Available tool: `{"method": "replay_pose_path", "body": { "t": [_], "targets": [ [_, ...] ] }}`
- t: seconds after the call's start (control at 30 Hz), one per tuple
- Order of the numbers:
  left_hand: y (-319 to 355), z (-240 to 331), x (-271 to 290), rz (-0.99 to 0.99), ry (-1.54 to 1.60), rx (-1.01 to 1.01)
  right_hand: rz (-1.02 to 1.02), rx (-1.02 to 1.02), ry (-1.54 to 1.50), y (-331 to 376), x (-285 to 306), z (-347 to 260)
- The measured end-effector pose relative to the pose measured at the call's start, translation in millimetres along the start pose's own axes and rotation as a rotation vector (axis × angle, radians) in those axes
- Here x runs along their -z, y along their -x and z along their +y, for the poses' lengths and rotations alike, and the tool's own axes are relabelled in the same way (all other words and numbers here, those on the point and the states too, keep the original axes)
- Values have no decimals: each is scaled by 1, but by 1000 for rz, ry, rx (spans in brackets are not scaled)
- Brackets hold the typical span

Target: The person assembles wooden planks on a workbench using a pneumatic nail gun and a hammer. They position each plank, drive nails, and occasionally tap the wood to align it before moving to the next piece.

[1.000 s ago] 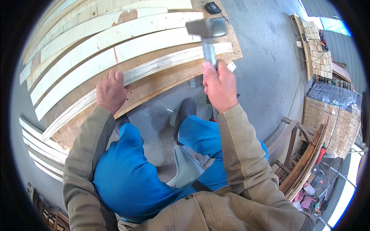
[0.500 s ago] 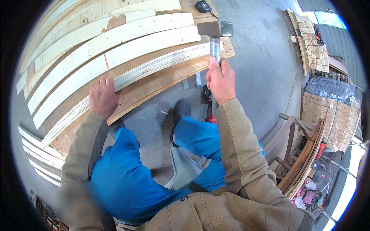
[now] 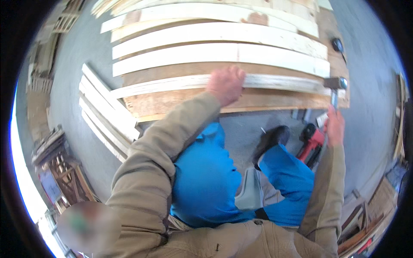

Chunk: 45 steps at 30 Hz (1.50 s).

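Observation:
My right hand (image 3: pixel 335 125) is wrapped round the handle of a hammer (image 3: pixel 335 83). The hammer's blocky metal head is at the right end of a stack of thin pale wooden strips (image 3: pixel 284 81) standing on edge; whether it touches them I cannot tell. Midway along this stack, my left hand (image 3: pixel 226 85) is closed over the strips. Beneath them lies a brown wooden board (image 3: pixel 172 103). Beyond the stack, several pale planks (image 3: pixel 180 56) are laid flat side by side.
A black tape measure (image 3: pixel 337 44) rests at the board's far right corner. A red and black power tool (image 3: pixel 310 139) stands on the floor by my foot. More pale strips (image 3: pixel 103 109) lie to the left. Wooden frames (image 3: pixel 71 176) and stacked wood stand around the edges.
The view has swung left, so the board now appears further right and more level. The hammer head has come down to the strips' right end, and my left hand still grips them.

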<state>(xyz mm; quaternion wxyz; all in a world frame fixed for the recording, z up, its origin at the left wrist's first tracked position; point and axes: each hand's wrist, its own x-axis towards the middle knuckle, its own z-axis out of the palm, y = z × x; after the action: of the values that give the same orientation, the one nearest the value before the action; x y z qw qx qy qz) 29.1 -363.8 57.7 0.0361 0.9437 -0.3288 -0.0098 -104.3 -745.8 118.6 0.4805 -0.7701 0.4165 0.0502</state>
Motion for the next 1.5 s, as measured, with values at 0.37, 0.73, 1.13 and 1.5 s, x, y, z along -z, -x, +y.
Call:
{"method": "replay_pose_path", "body": {
  "t": [0.37, 0.73, 1.13, 1.5],
  "targets": [
    [1, -5, 19, -104, 139, 12, 6, 47, -3, 17, -5, 12],
    [125, -168, 50, -182, 96, 253, -108, 74, -37, 78, -24, -6],
    [161, -221, 17, -40, 49, 210, -367, -1, 42, 134, -106, -51],
    [157, -215, 17, 65, 78, 178, -487, 535, -64, 189, -167, -165]
  ]
}}
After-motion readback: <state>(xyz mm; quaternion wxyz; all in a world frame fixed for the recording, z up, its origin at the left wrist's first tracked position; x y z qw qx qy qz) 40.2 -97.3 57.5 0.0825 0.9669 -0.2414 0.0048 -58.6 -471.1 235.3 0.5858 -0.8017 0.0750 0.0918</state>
